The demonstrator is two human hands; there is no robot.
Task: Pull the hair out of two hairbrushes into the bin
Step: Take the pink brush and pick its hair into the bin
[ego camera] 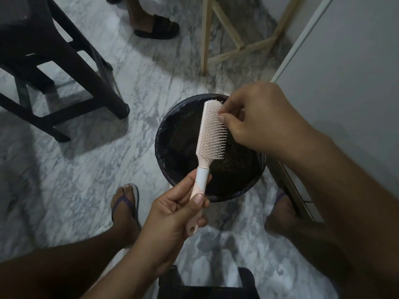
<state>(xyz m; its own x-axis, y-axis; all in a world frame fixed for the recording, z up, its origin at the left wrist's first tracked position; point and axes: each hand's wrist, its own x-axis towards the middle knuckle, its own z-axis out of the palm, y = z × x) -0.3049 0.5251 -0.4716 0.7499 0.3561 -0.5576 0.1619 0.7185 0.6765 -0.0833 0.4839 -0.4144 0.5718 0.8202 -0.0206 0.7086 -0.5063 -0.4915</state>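
A pale pink paddle hairbrush (208, 134) with a white band on its handle is held over a round bin (166, 134) lined with a black bag. My left hand (172, 219) grips the handle near its end, bristles facing right. My right hand (254, 119) is at the upper bristles, with thumb and fingertips pinched together among them. Whether hair is between the fingers is too fine to see. Only one hairbrush is in view.
A dark plastic chair (54, 67) stands at the left, and a wooden frame (207, 35) at the back. A white wall or door (336, 83) runs along the right. Another person's sandalled foot (155, 24) is at the top. My own feet flank the bin.
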